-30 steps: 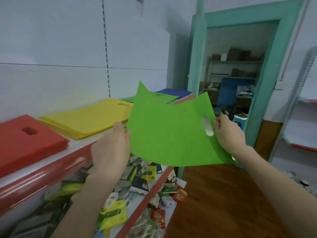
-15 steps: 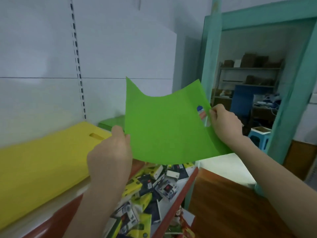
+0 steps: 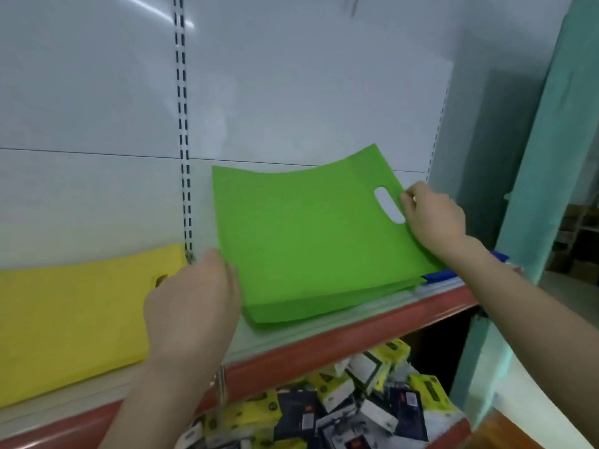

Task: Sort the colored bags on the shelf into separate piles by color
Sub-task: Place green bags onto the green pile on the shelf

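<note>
**Above the green pile, 1 bag stretched between 2 hands**

On the right half of the shelf (image 3: 324, 348), the green bag (image 3: 308, 228) is held just over the green pile (image 3: 291, 309). Its near edge is low, close to the stack, and its far edge is raised and bowed toward the white back panel (image 3: 291, 92). The left hand (image 3: 194, 306) grips the bag's lower left corner. Only the back of that hand shows, so how the fingers close under the fabric cannot be seen. The right hand (image 3: 434, 215) pinches the right edge beside the handle cutout (image 3: 389, 205), fingers curled over the rim.

Holding 2 opposite edges looks deliberate: thin, floppy fabric sags and folds if carried by 1 corner, while a spread sheet can be lowered flat and square. The tilt, near edge first, suggests the bag is being lined up against the front of the stack before the rest goes down.

A yellow pile (image 3: 71, 319) lies just left of the left hand, apart from the green stack with bare shelf between them, which keeps the colors separate. Blue bags (image 3: 437, 277) peek out at the right, tucked partly beneath the green ones. Boxed goods (image 3: 356, 400) crowd the tier below.

In my judgement this bag's placement is nearly done; the overlap with the blue edge may need tidying.
</note>
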A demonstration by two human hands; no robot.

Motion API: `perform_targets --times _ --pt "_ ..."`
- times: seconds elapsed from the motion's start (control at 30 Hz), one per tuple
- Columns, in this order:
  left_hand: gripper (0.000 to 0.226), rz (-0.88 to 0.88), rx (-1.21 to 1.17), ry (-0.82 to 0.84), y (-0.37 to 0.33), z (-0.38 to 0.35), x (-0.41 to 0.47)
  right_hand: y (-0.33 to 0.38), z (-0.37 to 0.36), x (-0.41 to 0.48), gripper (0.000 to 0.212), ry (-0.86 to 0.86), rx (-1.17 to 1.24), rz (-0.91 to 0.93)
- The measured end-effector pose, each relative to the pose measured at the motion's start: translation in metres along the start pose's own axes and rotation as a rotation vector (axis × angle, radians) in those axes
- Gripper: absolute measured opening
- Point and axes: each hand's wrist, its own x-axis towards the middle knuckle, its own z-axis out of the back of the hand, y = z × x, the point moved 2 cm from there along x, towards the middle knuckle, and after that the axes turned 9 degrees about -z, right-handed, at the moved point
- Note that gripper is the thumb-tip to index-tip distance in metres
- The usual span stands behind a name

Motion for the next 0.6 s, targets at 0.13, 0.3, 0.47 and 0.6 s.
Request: perform_targets --times 0.13,0.3,0.47,0.6 --pt "0.018 0.061 0.169 0.115 -0.018 -0.015 0.002 -0.002 -0.035 0.025 0.032 0.073 -0.006 0.123" --pt "0.012 0.096 0.262 0.246 -0.032 -0.033 0.002 -0.010 -0.075 0.028 0.030 0.188 -0.040 0.192" --pt "0.014 0.096 0.313 0.328 -0.036 -0.045 0.000 -0.021 -0.104 0.019 0.031 0.289 -0.116 0.185" --pt "0.011 0.093 0.332 0.349 -0.039 -0.048 -0.002 -0.028 -0.119 0.014 0.028 0.350 -0.183 0.172"
